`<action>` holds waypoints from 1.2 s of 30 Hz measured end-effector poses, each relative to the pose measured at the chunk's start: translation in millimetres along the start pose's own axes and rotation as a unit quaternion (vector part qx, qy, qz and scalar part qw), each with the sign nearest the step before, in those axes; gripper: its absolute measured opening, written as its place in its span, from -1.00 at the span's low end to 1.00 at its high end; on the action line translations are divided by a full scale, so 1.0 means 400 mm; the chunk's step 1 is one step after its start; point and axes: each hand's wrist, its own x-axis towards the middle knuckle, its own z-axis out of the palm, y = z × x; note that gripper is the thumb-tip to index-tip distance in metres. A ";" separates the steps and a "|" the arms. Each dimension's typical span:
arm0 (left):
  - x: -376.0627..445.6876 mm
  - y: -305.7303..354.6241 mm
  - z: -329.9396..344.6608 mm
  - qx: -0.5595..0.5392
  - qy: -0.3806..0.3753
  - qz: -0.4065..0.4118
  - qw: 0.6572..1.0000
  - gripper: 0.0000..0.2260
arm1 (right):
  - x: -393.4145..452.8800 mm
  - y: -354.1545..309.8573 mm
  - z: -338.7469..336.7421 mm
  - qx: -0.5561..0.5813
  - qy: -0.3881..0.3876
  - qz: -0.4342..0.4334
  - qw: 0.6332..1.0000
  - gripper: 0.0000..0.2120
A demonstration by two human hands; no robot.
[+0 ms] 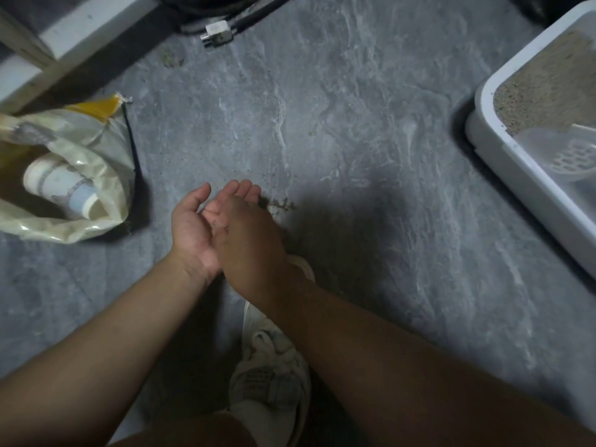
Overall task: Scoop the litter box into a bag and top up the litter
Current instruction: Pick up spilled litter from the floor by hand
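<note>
My left hand [193,227] is held palm up and cupped above the grey floor, fingers relaxed. My right hand [251,246] lies across its palm, back toward the camera, and its fingertips are hidden. A small patch of spilled litter [280,204] lies on the floor just beyond the fingers. The white litter box [503,146] stands at the right edge, with sandy litter [548,82] in its far part and a white slotted scoop [574,156] lying in it. At the left lies an open cream and yellow bag [96,137] with a white cup [58,185] inside.
My white shoe [274,366] is planted on the floor under my arms. A black cable with a white plug [217,32] lies at the top. White furniture [80,24] with a wooden edge fills the top left corner. Grey marbled floor stretches between the bag and the box.
</note>
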 end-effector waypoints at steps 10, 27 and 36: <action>0.014 0.027 -0.025 -0.038 0.015 0.028 0.999 -0.62 | -0.040 0.173 -0.065 -0.288 -0.056 0.011 0.956 -0.61; 0.011 0.017 -0.017 -0.029 -0.006 0.014 0.999 -0.62 | -0.020 0.172 -0.038 -0.325 -0.088 0.080 0.938 -0.38; 0.010 0.016 -0.020 -0.026 -0.015 0.011 0.999 -0.61 | -0.039 0.178 -0.052 -0.333 -0.116 0.075 0.933 -0.41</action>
